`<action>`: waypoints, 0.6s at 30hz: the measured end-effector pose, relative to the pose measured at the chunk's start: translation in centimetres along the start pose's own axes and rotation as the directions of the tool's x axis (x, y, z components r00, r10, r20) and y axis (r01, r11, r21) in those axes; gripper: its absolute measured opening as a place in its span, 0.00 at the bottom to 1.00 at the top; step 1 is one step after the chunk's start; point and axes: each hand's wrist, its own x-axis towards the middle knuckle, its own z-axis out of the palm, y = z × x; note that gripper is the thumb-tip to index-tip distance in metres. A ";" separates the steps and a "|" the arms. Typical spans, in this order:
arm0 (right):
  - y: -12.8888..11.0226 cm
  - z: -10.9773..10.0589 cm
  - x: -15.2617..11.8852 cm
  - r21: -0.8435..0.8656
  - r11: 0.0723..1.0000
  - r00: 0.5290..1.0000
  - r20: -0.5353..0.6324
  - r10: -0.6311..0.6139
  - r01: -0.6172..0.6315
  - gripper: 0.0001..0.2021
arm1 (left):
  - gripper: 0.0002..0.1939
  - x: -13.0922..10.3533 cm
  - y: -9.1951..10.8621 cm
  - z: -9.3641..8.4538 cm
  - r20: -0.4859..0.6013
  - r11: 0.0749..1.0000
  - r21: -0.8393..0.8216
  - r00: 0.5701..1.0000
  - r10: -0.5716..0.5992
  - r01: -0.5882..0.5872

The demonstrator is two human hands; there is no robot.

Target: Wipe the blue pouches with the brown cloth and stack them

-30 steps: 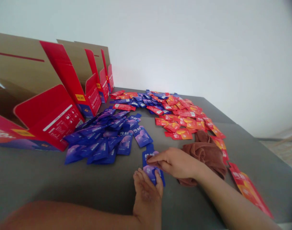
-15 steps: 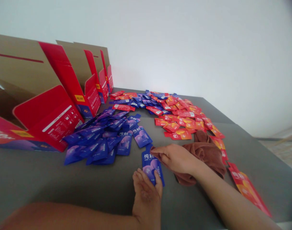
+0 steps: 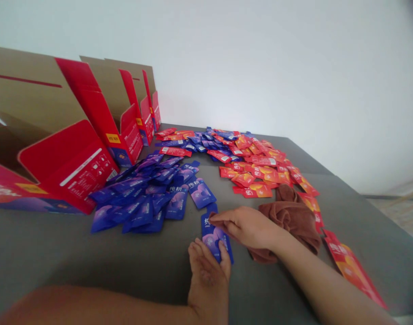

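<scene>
A blue spouted pouch (image 3: 212, 237) with pale purple fruit printed on it lies flat on the grey table. My left hand (image 3: 208, 271) grips its lower end, fingers along the left edge and thumb on the right. Over the upper half of the pouch is my right hand (image 3: 245, 225), its fingers pressed together. A bit of brown cloth shows at those fingertips, and the bunched brown cloth (image 3: 289, 212) spreads out under and behind that hand. The palm side of the right hand is hidden.
A heap of blue pouches (image 3: 142, 194) lies to the left. Red-orange pouches (image 3: 257, 171) curve from the back to the right, mixed with blue ones; one red pouch (image 3: 354, 268) lies near right. Open red cartons (image 3: 71, 167) line the left side, near a white wall (image 3: 260, 67).
My right fingertips have slid slightly down and left on the blue pouch, covering more of its printed lettering. The left hand stays on the pouch's lower end.
</scene>
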 end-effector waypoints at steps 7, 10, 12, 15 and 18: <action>0.7 -0.1 0.2 -0.054 0.996 0.997 -0.025 0.075 -0.077 0.21 | 0.18 0.3 -0.1 0.2 -0.004 1.000 -0.016 1.000 -0.006 0.006; 0.1 -0.1 -0.1 0.009 1.000 0.999 0.026 -0.030 0.030 0.21 | 0.18 0.2 -0.1 0.0 0.009 1.000 -0.018 1.000 -0.008 0.008; -0.4 -0.1 -0.3 0.058 0.993 0.992 0.068 -0.107 0.103 0.21 | 0.18 0.2 -0.1 0.0 0.010 1.000 -0.019 1.000 -0.005 0.005; -0.6 -0.1 -0.4 0.086 0.986 0.983 0.100 -0.153 0.144 0.20 | 0.19 0.2 0.0 0.0 0.009 1.000 -0.019 1.000 -0.003 0.003; -0.2 0.0 -0.1 0.036 0.997 0.997 0.047 -0.064 0.062 0.20 | 0.20 0.2 0.0 0.1 -0.005 1.000 0.002 1.000 -0.005 0.005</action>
